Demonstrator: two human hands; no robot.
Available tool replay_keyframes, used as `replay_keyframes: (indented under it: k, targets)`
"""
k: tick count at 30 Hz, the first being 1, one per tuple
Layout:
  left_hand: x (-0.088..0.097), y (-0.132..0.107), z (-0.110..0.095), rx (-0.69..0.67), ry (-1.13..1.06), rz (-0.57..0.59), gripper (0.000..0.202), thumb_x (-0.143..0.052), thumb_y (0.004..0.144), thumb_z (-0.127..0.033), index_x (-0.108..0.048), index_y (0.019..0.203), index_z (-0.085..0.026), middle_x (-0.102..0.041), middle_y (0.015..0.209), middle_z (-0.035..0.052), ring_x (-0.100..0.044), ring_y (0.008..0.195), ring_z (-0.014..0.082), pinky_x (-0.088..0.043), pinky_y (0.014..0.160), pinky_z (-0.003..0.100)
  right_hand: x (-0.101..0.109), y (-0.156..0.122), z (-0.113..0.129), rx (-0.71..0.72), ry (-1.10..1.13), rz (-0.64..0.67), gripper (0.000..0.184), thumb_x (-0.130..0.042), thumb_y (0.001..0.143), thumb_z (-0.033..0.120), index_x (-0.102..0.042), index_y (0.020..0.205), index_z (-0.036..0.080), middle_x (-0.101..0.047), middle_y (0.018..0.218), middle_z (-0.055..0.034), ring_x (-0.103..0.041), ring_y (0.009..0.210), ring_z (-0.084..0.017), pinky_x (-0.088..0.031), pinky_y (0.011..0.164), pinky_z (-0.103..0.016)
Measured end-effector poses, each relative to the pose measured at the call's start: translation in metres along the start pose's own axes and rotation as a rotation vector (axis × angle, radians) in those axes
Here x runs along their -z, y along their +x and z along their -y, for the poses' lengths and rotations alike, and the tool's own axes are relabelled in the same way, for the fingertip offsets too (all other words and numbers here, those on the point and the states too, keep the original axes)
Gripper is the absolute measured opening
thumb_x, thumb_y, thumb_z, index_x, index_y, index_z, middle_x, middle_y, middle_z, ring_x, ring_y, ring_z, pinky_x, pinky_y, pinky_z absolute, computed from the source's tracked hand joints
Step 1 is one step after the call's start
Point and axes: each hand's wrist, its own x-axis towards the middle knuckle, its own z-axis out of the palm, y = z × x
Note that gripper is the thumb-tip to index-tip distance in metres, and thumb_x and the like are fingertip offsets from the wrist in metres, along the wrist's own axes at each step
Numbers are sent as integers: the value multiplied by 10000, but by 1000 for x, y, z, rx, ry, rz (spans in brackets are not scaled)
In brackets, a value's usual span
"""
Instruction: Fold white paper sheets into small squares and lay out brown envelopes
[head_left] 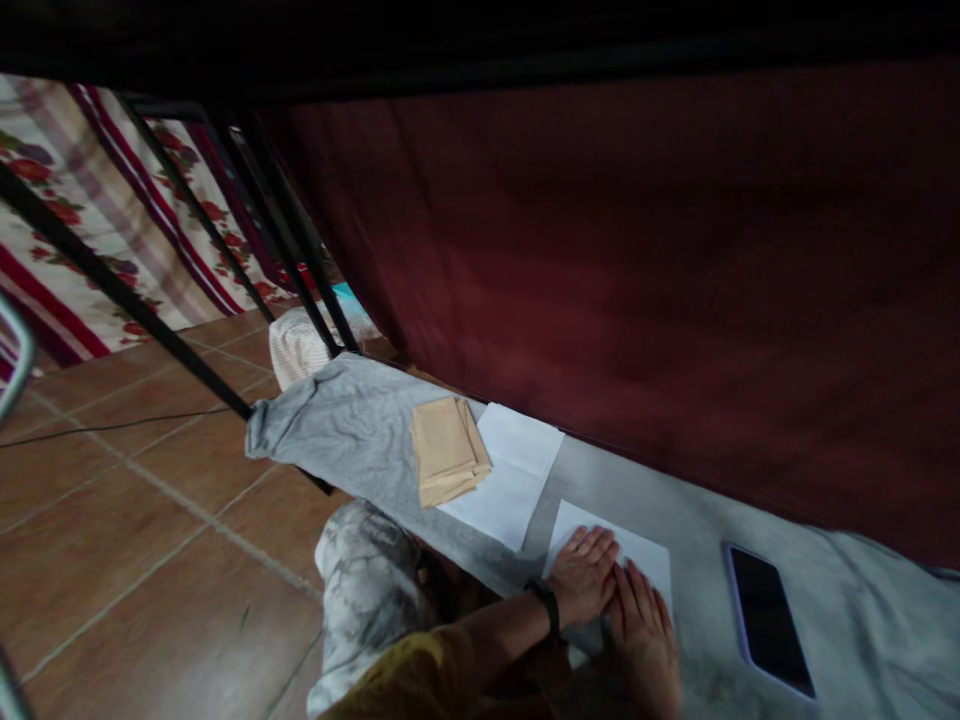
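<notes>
My left hand point(586, 572) lies flat with fingers stretched out on a white sheet of paper point(645, 553) on a grey-covered surface point(352, 430). A dark band sits on that wrist. My right hand point(643, 628) rests flat beside it, fingers extended, touching the same sheet's near edge. Neither hand holds anything.
A larger white sheet point(514, 470) lies to the left, with a stack of tan envelopes point(448, 450) on its corner. A phone point(769, 620) with a dark screen lies to the right. A dark red curtain point(637, 270) hangs behind. Tiled floor point(135, 500) and black metal bars point(187, 210) lie left.
</notes>
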Motion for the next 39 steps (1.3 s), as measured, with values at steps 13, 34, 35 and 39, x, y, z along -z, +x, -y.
replay_keyframes:
  k: [13,34,35,39]
  targets:
    - [15,-14,25,114,30,-25,613,-325,1025,-436,-271,1555,-134,-264,1638,107,-218,1518,223,-187,1253,423,13,-17,3,-218,26,-93,509,-329,1004,371,-499,1457,213,-514,1478,-166,-478,1357,-347,-376,1055,-565]
    - [19,-40,29,94,104,-61,653,-397,999,-436,-250,1566,-150,-343,1602,131,-269,1502,247,-249,1222,466,37,-9,-5,-583,91,46,519,-304,1026,317,-329,1515,144,-530,1417,-194,-531,1246,-297,-462,984,-486]
    - [19,-40,30,90,99,-60,667,-404,994,-454,-248,1567,-150,-343,1602,133,-269,1502,251,-247,1222,468,38,-5,-8,-628,111,39,498,-303,1019,303,-373,1483,137,-576,1342,-196,-565,1176,-295,-480,947,-480]
    - [18,-39,29,87,111,-55,709,-414,983,-510,-260,1561,-130,-341,1600,149,-267,1503,258,-234,1225,459,41,19,-21,-822,276,12,407,-397,957,322,-555,1275,122,-652,1019,-147,-610,955,-264,-495,886,-429]
